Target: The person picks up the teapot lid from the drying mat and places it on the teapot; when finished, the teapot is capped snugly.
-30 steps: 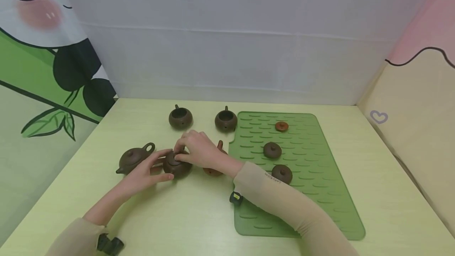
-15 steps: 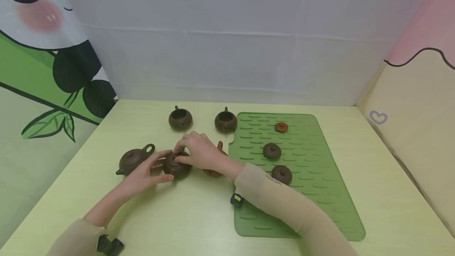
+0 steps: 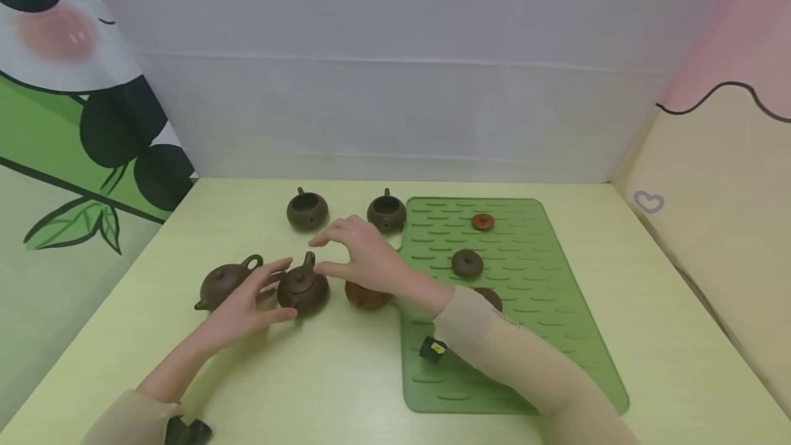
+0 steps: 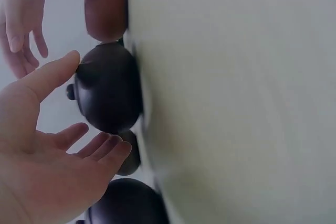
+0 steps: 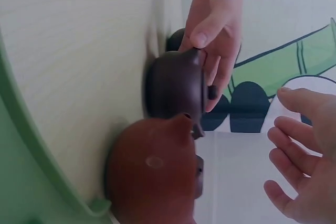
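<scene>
Right hand [image 3: 367, 253] has just released lid [image 3: 300, 282], fingers parted, 2 o'clock of pot [image 3: 307, 301]; left hand [image 3: 246, 307] loosely spread at 9; lid looks seated.

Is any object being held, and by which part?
The right hand holds nothing. The left hand is open beside the dark teapot, thumb near its spout, without visible grip.

I can read no words or numbers: the line of dark lettering [image 3: 507, 319] on my right sleeve [image 3: 500, 352] is too small and blurred. A purple heart outline [image 3: 649, 196] marks the cream wall [image 3: 717, 184] to my right.
</scene>
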Available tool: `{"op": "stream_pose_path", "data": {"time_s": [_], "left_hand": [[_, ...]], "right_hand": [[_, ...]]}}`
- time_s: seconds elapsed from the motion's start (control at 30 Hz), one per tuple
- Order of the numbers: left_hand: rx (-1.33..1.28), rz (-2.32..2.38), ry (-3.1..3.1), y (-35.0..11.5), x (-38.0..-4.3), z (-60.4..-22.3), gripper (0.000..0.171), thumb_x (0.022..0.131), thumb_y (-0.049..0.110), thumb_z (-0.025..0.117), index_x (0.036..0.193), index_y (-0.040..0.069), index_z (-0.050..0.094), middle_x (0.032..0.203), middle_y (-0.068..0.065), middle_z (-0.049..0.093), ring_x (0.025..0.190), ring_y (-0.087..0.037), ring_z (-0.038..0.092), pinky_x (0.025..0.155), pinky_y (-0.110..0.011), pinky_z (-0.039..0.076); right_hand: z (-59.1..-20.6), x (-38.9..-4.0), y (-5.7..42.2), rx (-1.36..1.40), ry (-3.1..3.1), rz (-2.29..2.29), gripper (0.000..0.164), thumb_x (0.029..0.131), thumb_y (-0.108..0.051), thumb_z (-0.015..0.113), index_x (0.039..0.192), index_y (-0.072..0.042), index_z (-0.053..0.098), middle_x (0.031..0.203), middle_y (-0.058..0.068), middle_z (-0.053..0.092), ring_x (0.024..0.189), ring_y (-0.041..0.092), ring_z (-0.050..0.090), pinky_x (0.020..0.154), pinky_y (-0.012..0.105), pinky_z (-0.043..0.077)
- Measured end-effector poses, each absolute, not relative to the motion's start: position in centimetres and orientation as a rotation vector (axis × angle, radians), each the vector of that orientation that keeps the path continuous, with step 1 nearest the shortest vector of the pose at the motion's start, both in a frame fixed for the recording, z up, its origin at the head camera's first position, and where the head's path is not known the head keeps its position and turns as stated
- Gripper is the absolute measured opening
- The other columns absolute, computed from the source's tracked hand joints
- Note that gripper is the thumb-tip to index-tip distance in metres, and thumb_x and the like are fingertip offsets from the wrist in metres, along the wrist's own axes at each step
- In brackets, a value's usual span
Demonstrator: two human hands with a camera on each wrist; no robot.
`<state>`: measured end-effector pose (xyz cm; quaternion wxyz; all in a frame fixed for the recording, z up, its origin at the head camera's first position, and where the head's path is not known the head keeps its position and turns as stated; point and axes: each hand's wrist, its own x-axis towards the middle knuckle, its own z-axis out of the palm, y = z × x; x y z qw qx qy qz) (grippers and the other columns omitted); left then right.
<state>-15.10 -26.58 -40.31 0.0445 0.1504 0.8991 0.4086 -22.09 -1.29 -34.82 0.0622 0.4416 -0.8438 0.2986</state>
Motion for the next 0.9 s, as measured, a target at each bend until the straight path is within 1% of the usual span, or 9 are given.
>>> {"op": "stream_pose_path", "data": {"time_s": [0.17,0.33,0.37,0.43,0.5,0.53,0.6,0.77,0.9], "left_hand": [[0.515,1.229,2.832,-25.8,-15.2,-39.1,0.087,0.086,0.023,0.078,0.154,0.007,0.028,0.158,-0.019,0.032,0.145,-0.044,0.031,0.113,-0.059,0.033],[0.591,1.250,2.927,-24.3,-15.2,-38.1,0.079,0.087,0.022,0.077,0.152,0.010,0.034,0.156,-0.012,0.037,0.144,-0.032,0.034,0.114,-0.050,0.033],[0.601,1.248,2.942,-23.9,-15.2,-38.0,0.078,0.087,0.022,0.077,0.152,0.012,0.035,0.155,-0.011,0.039,0.144,-0.028,0.034,0.115,-0.046,0.034],[0.629,1.236,2.973,-23.1,-15.3,-37.9,0.075,0.087,0.022,0.077,0.150,0.015,0.038,0.153,-0.007,0.042,0.142,-0.023,0.036,0.118,-0.034,0.035],[0.658,1.209,2.998,-22.3,-15.4,-37.8,0.073,0.086,0.022,0.078,0.149,0.018,0.041,0.151,-0.005,0.045,0.140,-0.019,0.039,0.116,-0.022,0.034],[0.673,1.192,3.008,-21.9,-15.5,-37.8,0.073,0.086,0.022,0.079,0.148,0.018,0.042,0.150,-0.004,0.046,0.140,-0.019,0.040,0.113,-0.019,0.034],[0.705,1.160,3.014,-21.1,-15.7,-37.9,0.072,0.085,0.022,0.079,0.147,0.018,0.043,0.148,-0.003,0.047,0.140,-0.020,0.042,0.113,-0.022,0.035],[0.790,1.083,2.980,-19.6,-16.4,-38.0,0.071,0.083,0.019,0.080,0.145,0.014,0.045,0.147,-0.006,0.049,0.139,-0.027,0.045,0.113,-0.048,0.040],[0.848,1.009,2.957,-18.6,-17.2,-38.0,0.072,0.082,0.018,0.081,0.144,0.010,0.046,0.146,-0.011,0.049,0.137,-0.031,0.047,0.111,-0.054,0.042]], "right_hand": [[-33.8,-21.9,1.1,1.307,-2.421,1.007,0.033,0.089,-0.025,0.075,0.119,-0.013,0.070,0.118,-0.001,0.071,0.114,0.017,0.060,0.102,0.034,0.045],[-33.2,-22.0,3.6,1.222,-2.399,1.100,0.031,0.088,-0.022,0.076,0.118,-0.014,0.070,0.115,0.001,0.071,0.109,0.017,0.057,0.093,0.032,0.048],[-33.0,-22.0,4.2,1.206,-2.398,1.116,0.031,0.088,-0.021,0.076,0.118,-0.014,0.070,0.115,0.001,0.071,0.107,0.017,0.057,0.092,0.032,0.049],[-32.8,-22.0,5.2,1.181,-2.393,1.145,0.031,0.088,-0.019,0.076,0.118,-0.013,0.070,0.114,0.001,0.071,0.106,0.017,0.056,0.091,0.032,0.050],[-32.8,-22.0,6.1,1.163,-2.386,1.165,0.030,0.088,-0.019,0.076,0.117,-0.013,0.070,0.115,0.001,0.071,0.107,0.016,0.056,0.093,0.034,0.051],[-32.7,-22.0,6.6,1.153,-2.388,1.171,0.030,0.088,-0.018,0.076,0.117,-0.013,0.071,0.115,0.001,0.071,0.108,0.016,0.056,0.094,0.035,0.051],[-32.8,-22.0,7.5,1.142,-2.378,1.167,0.030,0.088,-0.018,0.076,0.117,-0.012,0.071,0.115,0.002,0.071,0.110,0.017,0.057,0.097,0.037,0.050],[-33.2,-21.8,9.6,1.073,-2.375,1.124,0.030,0.087,-0.016,0.076,0.116,-0.011,0.071,0.114,0.004,0.072,0.112,0.021,0.059,0.098,0.040,0.050],[-33.5,-21.3,11.2,1.049,-2.357,1.108,0.028,0.087,-0.015,0.075,0.115,-0.011,0.072,0.116,0.005,0.072,0.115,0.023,0.059,0.100,0.043,0.050]]}}
